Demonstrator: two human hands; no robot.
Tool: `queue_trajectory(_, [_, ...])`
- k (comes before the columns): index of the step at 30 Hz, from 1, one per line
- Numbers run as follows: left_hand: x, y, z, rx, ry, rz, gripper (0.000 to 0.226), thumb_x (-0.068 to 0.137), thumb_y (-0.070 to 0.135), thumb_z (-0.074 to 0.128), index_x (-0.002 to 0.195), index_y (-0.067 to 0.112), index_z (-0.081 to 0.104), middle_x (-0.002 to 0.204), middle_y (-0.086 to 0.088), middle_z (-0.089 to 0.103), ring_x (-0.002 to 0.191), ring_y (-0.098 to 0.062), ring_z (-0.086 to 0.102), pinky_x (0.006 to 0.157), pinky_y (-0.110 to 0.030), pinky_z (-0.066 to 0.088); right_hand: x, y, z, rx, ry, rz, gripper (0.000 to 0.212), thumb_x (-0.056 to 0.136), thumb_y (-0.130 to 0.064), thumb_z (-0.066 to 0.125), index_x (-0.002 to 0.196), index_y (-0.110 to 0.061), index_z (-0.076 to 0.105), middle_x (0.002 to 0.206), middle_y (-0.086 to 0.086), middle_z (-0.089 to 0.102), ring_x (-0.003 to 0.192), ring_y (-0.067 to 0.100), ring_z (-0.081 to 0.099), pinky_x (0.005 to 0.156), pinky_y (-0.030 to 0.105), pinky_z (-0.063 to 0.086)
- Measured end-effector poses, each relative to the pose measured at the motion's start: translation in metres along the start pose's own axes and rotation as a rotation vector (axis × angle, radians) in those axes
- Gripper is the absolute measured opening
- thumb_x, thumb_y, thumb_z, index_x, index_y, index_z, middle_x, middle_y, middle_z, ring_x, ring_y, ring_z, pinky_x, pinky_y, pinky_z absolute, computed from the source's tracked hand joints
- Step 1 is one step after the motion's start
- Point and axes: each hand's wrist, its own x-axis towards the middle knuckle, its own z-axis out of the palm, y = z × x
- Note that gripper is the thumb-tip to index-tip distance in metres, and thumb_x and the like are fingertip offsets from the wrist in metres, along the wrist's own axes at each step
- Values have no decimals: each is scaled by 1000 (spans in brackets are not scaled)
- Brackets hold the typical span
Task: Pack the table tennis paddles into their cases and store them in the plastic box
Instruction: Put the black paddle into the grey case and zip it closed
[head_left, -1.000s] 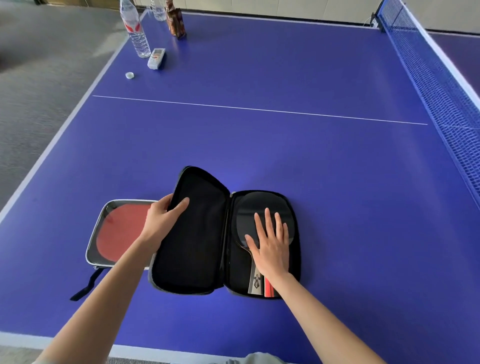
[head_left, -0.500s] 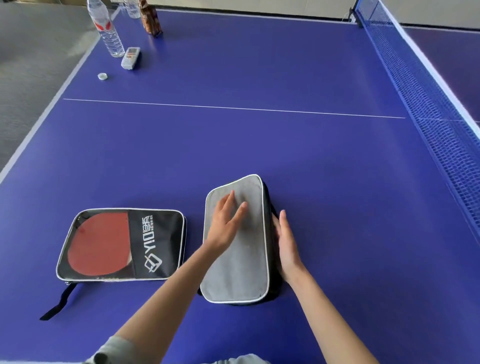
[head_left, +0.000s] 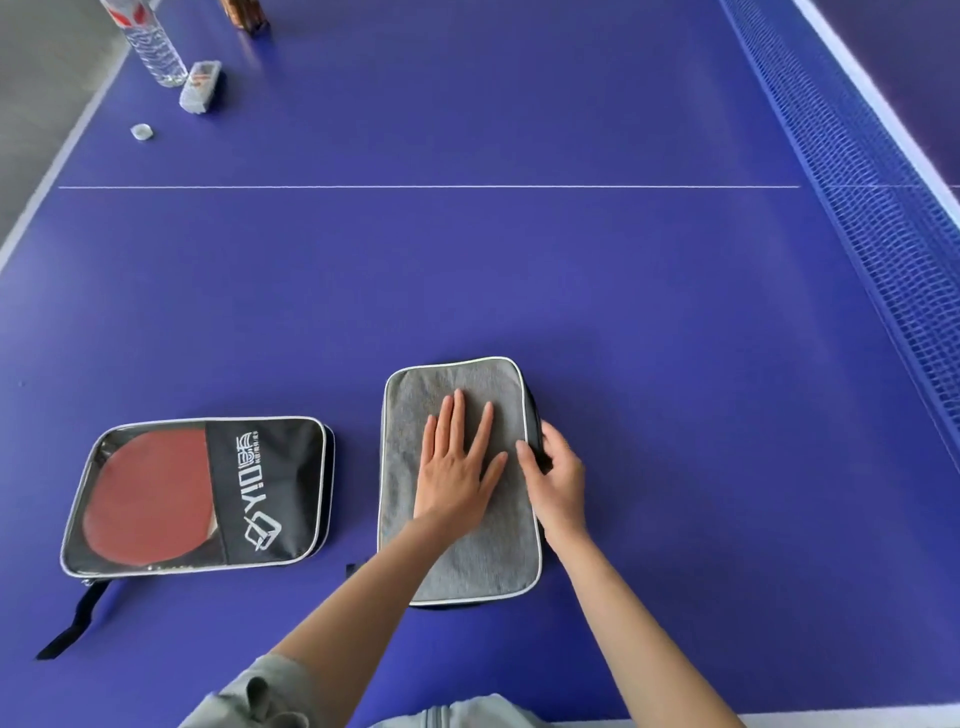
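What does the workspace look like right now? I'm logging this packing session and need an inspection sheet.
Surface: blue table tennis table, white line across.
Job's things: grey case folded closed; black case beside it, apart, red paddle showing through its window.
Clutter: water bottle, bottle cap, small device at far left.
Grips: left hand flat on grey case; right hand pinching its right edge.
Cables: nothing seen.
Surroundings: net at right; plastic box not seen.

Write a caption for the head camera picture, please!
Left hand presses flat on the grey paddle case while the right hand grips its edge; a second cased paddle lies alongside.
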Motion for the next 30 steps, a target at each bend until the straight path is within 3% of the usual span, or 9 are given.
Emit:
queue_trajectory(4, [1,1,5,71,35,-35,62,97,54,17,150,30,-4,159,-10,-12,145,-22,-19,117,-37,-14,-6,-5,11,-277,74,-166,48,92,-6,55,139,-7,42,140,11,48,127,23,48,105,25,36])
queue_trajectory(7, [1,2,4,66,11,-38,61,97,52,18,150,30,-2,159,-9,-12,146,-23,-17,118,-36,-13,3,-8,12,-593,77,-352,51,90,2,52,139,-9,43,152,16,29,136,31,33,112,38,31])
queue_trajectory(9, [2,1,-1,2,18,-25,58,100,46,23,151,27,4,159,-8,-9,147,-21,-14,118,-33,-13,12,-9,11,-779,-95,-488,52,90,4,49,140,-11,44,154,12,28,143,31,26,116,45,26])
queue_trajectory(12, [-9,-8,-14,-176,108,-90,54,100,37,36,149,21,22,160,-9,5,148,-22,-4,120,-33,-6,16,0,15,-866,-363,-567,52,100,-20,39,149,-13,25,159,3,13,148,22,4,121,45,13])
queue_trajectory(14, [-25,-19,-19,-238,155,-236,58,97,40,43,149,24,25,159,-12,4,147,-28,-1,120,-38,2,15,9,15,-891,-378,-574,57,101,-34,33,151,-15,15,160,0,5,148,19,-5,121,40,6])
queue_trajectory(16, [-41,-27,-22,-344,105,-395,67,92,45,50,150,31,17,158,-14,2,145,-32,8,117,-42,14,14,12,15,-895,-349,-583,58,100,-37,33,151,-16,16,160,0,6,148,18,-2,121,39,7])
queue_trajectory(18, [-49,-29,-21,-393,46,-446,76,90,47,54,150,34,10,156,-15,10,138,-35,22,113,-42,23,14,11,14,-917,-320,-590,57,100,-37,34,150,-15,19,160,1,10,148,20,2,121,41,11])
queue_trajectory(24, [-34,-35,-20,-336,-31,-236,75,90,47,54,150,33,10,153,-10,17,136,-31,21,112,-39,23,-9,14,0,-1040,-163,-468,60,98,-43,29,149,-10,25,158,9,19,147,27,13,119,44,20])
queue_trajectory(30, [13,-32,-34,-162,-311,119,75,90,46,54,149,38,7,155,-2,13,139,-28,19,114,-38,19,-52,17,-15,-1143,42,-244,71,94,-51,32,146,-2,29,154,19,27,141,36,26,114,45,28])
